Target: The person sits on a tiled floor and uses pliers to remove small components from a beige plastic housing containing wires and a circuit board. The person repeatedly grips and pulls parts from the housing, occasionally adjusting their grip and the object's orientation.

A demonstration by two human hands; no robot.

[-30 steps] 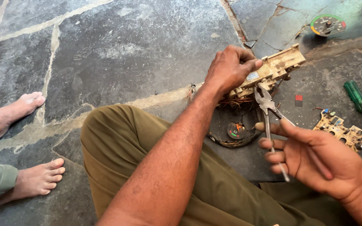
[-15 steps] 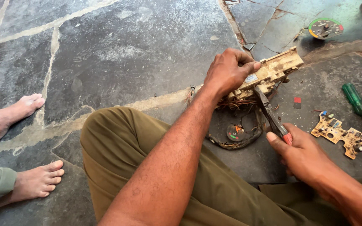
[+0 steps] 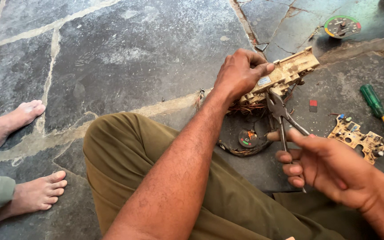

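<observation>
Our left hand [image 3: 241, 73] is curled around one end of a beige plastic housing [image 3: 285, 75], holding it tilted above the stone floor [image 3: 125, 58]. Our right hand [image 3: 330, 166] wraps its fingers around the handles of steel pliers [image 3: 281, 115], whose tip touches the housing's underside. Below the housing, a round black casing [image 3: 245, 138] holds tangled wires and a small coloured dial. Right of it lie a circuit board [image 3: 361, 138] and a green-handled screwdriver [image 3: 376, 106]. Another person's bare feet [image 3: 23, 155] rest at far left.
</observation>
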